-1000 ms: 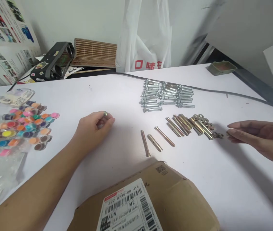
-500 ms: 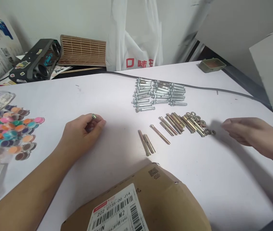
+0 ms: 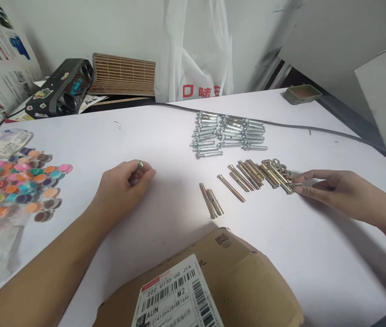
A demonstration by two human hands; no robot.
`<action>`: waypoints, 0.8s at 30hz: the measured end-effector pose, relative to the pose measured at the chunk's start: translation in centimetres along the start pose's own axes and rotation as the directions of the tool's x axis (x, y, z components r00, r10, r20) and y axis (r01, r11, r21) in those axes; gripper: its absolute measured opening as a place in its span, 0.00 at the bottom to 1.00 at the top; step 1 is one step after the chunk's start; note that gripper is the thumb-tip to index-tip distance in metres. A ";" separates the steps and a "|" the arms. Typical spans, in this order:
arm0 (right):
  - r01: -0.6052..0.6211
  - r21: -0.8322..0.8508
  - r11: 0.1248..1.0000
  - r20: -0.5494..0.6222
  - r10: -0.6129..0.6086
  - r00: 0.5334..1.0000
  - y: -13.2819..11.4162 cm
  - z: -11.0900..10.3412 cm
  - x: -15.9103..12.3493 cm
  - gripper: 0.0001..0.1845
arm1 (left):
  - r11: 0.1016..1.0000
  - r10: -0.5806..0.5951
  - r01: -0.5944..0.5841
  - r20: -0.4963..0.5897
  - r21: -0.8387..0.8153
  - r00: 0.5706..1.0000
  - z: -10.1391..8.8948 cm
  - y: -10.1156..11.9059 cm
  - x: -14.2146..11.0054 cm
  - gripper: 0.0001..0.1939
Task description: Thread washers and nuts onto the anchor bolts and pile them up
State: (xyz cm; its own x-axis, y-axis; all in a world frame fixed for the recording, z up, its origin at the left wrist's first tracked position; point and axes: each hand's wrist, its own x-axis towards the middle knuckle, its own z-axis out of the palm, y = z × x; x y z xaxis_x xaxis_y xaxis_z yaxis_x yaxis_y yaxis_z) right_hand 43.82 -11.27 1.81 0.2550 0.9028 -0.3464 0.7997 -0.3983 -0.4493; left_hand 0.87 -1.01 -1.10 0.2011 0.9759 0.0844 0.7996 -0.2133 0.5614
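Note:
My left hand rests on the white table, curled round a bolt whose head pokes out above the thumb. My right hand lies at the right end of a row of yellowish bolts and sleeves, its fingertips pinched on a small washer or nut beside the other washers. Two loose sleeves lie between my hands. A neat pile of silver anchor bolts sits farther back.
A cardboard box with a barcode label is at the near edge. Coloured round pots on plastic wrap lie at the left. Behind stand a white plastic bag, a black device, a bamboo mat, a cable and a small green tray.
My right hand moved left, up to the washers at the row's end, and its fingertips closed there. My left hand kept hold of its bolt; the view shifted slightly.

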 end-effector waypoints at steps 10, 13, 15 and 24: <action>-0.060 0.084 0.995 -0.013 0.061 0.998 -2.0 -1.1 -0.2 0.20 | 0.999 0.016 -0.016 -0.011 -0.030 1.000 0.0 -0.1 -0.1 0.10; 0.096 0.108 0.990 -0.067 -0.089 0.994 -5.2 -1.7 -0.4 0.24 | 0.998 0.033 -0.033 -0.008 -0.050 0.999 0.1 -0.1 -0.1 0.10; 0.233 0.208 0.950 -0.041 -0.230 0.972 -9.1 -1.2 -0.8 0.22 | 0.997 0.045 -0.045 -0.008 -0.063 0.999 0.1 -0.1 -0.1 0.10; 0.446 0.404 0.799 0.241 -0.563 0.790 -26.4 7.2 3.4 0.14 | 0.990 0.086 -0.084 0.016 -0.113 0.996 0.1 -0.2 0.0 0.10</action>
State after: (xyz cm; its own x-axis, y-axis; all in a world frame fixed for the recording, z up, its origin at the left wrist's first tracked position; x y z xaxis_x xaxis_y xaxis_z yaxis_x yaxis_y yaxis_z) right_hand 19.69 1.12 6.58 -0.3798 0.8987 -0.2194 0.5331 0.0187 -0.8459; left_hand 0.71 -0.99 -1.28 0.2785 0.9530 0.1194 0.7108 -0.2881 0.6417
